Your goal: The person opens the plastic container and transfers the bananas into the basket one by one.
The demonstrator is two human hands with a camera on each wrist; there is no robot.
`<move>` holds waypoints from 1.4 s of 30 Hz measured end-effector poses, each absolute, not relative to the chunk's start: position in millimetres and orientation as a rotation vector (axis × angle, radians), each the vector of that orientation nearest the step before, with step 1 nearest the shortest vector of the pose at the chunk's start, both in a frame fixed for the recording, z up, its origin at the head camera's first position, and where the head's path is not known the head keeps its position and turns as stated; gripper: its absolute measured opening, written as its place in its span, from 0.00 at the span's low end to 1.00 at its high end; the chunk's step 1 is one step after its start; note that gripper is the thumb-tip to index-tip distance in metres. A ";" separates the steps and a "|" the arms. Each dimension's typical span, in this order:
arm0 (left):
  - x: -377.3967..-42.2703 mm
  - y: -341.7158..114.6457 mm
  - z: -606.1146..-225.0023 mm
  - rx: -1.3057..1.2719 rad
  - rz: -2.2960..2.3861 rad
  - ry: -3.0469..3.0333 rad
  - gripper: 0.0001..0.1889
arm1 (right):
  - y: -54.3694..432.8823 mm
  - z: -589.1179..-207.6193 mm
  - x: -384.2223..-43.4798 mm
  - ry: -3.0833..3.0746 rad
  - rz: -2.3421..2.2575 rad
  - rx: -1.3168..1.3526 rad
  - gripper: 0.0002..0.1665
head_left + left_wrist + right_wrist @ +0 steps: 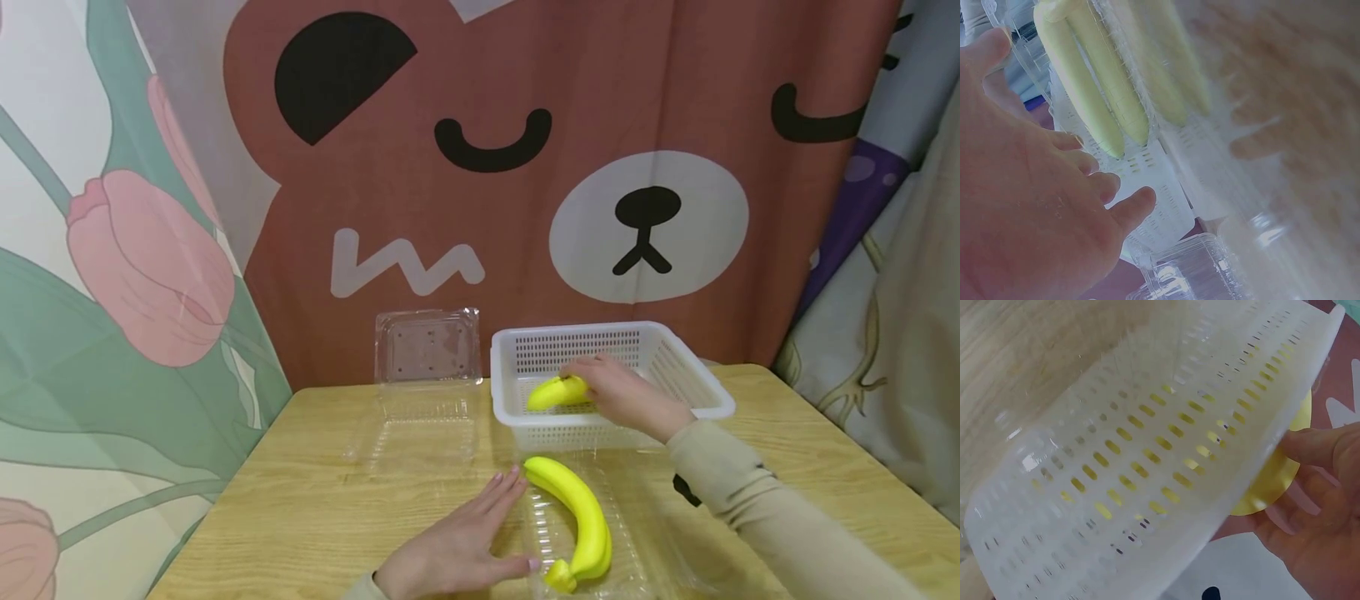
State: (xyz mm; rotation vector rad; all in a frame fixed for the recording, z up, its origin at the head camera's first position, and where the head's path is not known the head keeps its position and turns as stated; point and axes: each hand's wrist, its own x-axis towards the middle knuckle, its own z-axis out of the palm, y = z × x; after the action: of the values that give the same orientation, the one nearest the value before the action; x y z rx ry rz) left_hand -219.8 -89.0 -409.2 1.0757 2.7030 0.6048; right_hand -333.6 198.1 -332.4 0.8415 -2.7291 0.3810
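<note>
My right hand (630,396) reaches over the white perforated basket (558,437) and grips a yellow banana (553,394) inside it. In the right wrist view, the thumb and fingers hold the banana (1270,484) behind the basket's wall, and its yellow shows through the slots. A joined pair of bananas (583,508) lies curved in a clear plastic container (544,537) at the front. Beside that container's left edge is my left hand (457,546), fingers extended, fingertips and thumb right at the plastic. The left wrist view shows both bananas (1079,81) of the pair side by side.
Another clear clamshell container (427,346) stands with its lid raised at the back, left of the basket. Everything rests on a wooden table (300,492). A bear-print curtain (517,233) hangs directly behind, and a floral one (150,275) hangs on the left.
</note>
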 end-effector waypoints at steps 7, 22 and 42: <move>-219.8 -88.2 -409.2 1.060 0.621 2.686 0.49 | 197.1 -339.2 -333.7 -2.749 0.397 0.848 0.24; -219.6 -88.8 -410.7 1.075 0.610 2.703 0.49 | 199.1 -344.8 -330.4 -2.719 0.391 0.829 0.28; -220.4 -88.4 -410.5 1.072 0.602 2.711 0.49 | 194.7 -327.2 -281.8 -2.715 0.602 0.700 0.26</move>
State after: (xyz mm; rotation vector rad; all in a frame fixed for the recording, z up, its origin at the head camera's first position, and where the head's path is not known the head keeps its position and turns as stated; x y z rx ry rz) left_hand -220.4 -88.4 -410.5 1.0717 2.7106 0.6015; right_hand -281.8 194.7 -327.2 0.6999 -2.7152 0.6021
